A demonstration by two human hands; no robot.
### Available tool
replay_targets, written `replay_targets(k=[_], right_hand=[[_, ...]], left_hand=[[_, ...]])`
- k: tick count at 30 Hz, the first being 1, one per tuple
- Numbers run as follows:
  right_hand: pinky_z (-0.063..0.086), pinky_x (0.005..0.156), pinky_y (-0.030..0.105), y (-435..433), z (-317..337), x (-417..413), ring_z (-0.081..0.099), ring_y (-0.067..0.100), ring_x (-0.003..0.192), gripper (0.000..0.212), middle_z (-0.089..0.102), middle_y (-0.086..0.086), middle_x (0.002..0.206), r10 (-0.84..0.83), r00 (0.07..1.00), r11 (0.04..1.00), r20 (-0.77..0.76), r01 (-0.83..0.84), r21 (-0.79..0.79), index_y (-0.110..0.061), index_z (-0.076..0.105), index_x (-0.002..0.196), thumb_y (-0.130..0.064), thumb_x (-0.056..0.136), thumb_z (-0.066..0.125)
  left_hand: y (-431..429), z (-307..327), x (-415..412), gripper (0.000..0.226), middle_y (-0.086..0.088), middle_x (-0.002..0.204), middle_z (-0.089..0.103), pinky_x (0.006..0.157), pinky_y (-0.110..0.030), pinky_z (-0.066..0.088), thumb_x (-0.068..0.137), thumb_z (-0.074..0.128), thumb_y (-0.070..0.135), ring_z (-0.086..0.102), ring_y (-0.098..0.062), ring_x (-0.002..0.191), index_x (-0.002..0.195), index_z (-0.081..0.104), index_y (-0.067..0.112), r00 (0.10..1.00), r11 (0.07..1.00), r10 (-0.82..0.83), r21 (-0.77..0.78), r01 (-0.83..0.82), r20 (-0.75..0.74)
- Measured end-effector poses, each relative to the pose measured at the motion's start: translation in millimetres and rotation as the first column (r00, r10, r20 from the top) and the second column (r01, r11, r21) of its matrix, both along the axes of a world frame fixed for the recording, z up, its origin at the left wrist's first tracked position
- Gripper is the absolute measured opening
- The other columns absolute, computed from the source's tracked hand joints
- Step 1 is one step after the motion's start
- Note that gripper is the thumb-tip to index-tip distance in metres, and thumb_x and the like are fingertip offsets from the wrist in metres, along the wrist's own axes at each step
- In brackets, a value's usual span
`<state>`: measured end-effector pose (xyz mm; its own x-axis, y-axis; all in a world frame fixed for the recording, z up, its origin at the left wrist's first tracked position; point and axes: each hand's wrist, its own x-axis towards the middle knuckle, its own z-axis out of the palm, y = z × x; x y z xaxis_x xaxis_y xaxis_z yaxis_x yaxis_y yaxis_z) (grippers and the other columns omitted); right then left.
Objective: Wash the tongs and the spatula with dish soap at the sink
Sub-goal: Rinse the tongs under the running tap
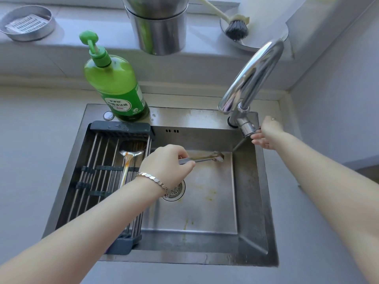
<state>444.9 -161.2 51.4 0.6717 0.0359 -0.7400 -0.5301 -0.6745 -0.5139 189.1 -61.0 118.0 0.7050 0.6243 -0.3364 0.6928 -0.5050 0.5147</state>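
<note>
Fingers of the left hand [166, 162] pinch the tongs [205, 158] over the sink [254, 201], tips toward the far wall, while the right hand [266, 133] grips the faucet [252, 78] lever. A stained spatula [128, 160] lies on the drying rack [98, 171]; green dish soap [117, 83] stands behind it.

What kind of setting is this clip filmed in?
Most likely a home kitchen: a stainless steel sink with a chrome faucet, a green dish soap bottle and a roll-up drying rack.
</note>
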Motion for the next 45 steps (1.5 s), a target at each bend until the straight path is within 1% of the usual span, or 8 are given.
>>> replay_targets(k=[2,12,18,22,26,29,36,45], right_hand=[[0.026,0.026,0.005,1,-5,2,0.053,0.019,0.035,0.055,0.068,0.012,0.089,0.001,1.000,1.000,0.023,0.000,-0.014,0.000,0.048,0.122,-0.037,0.097,0.017],[0.027,0.028,0.006,-1,-20,4,0.046,0.010,0.021,0.050,0.066,0.014,0.095,-0.050,0.997,0.999,0.062,0.049,0.009,-0.001,0.050,0.076,-0.034,0.096,0.017],[0.027,0.028,0.007,-5,-20,3,0.048,0.010,0.023,0.052,0.066,0.011,0.084,-0.041,0.997,0.999,0.067,0.039,0.020,0.001,0.052,0.079,-0.033,0.096,0.017],[0.033,0.035,0.014,-5,-18,0,0.055,0.015,0.046,0.049,0.068,0.013,0.107,-0.069,0.996,0.997,0.048,0.068,0.033,-0.005,0.048,0.073,-0.036,0.096,0.018],[0.042,0.058,0.023,-7,-1,-20,0.059,0.019,0.077,0.060,0.062,0.010,0.117,-0.053,0.988,0.989,-0.143,0.072,0.126,-0.005,0.053,0.112,-0.054,0.096,0.022],[0.048,0.068,0.025,0,12,-58,0.060,0.019,0.081,0.059,0.061,0.013,0.108,0.107,0.961,0.966,-0.254,-0.039,0.257,-0.006,0.049,0.122,-0.055,0.092,0.039],[0.057,0.055,0.020,20,37,-130,0.069,0.012,0.057,0.013,0.070,0.003,0.062,0.145,0.924,0.700,-0.354,0.157,0.697,-0.004,0.061,0.085,-0.006,0.093,0.051],[0.050,0.046,0.018,29,44,-150,0.066,0.010,0.050,0.037,0.067,-0.001,0.053,0.144,0.980,0.810,-0.140,-0.036,0.586,-0.012,0.061,0.068,-0.044,0.087,0.057]], left_hand=[[1,0,-2,0.016,0.007,0.082,0.065,0.075,-0.030,0.051,0.083,0.059,0.036,0.061,-0.017,0.087,0.085,0.068,0.023,1.000,1.000,0.023,0.001,-0.023,0.011],[5,-1,-9,0.014,0.005,0.074,0.066,0.070,-0.030,0.052,0.082,0.061,0.032,0.062,-0.018,0.078,0.082,0.070,0.021,0.996,0.997,0.070,-0.028,-0.069,0.052],[7,0,-10,0.014,0.008,0.066,0.063,0.062,-0.027,0.046,0.081,0.061,0.031,0.060,-0.017,0.071,0.080,0.070,0.021,0.988,0.993,0.114,-0.049,-0.110,0.106],[7,-2,-13,0.013,0.010,0.064,0.061,0.059,-0.025,0.042,0.081,0.062,0.030,0.059,-0.015,0.069,0.078,0.070,0.020,0.983,0.990,0.135,-0.060,-0.128,0.128],[5,-4,-17,0.012,0.009,0.062,0.059,0.058,-0.024,0.040,0.081,0.063,0.029,0.054,-0.015,0.063,0.077,0.069,0.018,0.976,0.987,0.151,-0.083,-0.139,0.154],[6,-6,-21,0.011,0.006,0.066,0.065,0.058,-0.024,0.039,0.081,0.064,0.028,0.052,-0.013,0.060,0.077,0.068,0.018,0.963,0.980,0.179,-0.127,-0.156,0.200],[0,-8,-42,0.007,0.006,0.062,0.059,0.055,-0.027,0.046,0.084,0.062,0.026,0.054,-0.008,0.054,0.077,0.062,0.024,0.944,0.959,0.238,-0.213,-0.190,0.229],[-2,-7,-62,0.020,0.001,0.062,0.059,0.071,-0.039,0.055,0.086,0.059,0.024,0.056,-0.016,0.061,0.072,0.059,0.010,0.985,0.927,0.131,-0.366,-0.083,0.108]])
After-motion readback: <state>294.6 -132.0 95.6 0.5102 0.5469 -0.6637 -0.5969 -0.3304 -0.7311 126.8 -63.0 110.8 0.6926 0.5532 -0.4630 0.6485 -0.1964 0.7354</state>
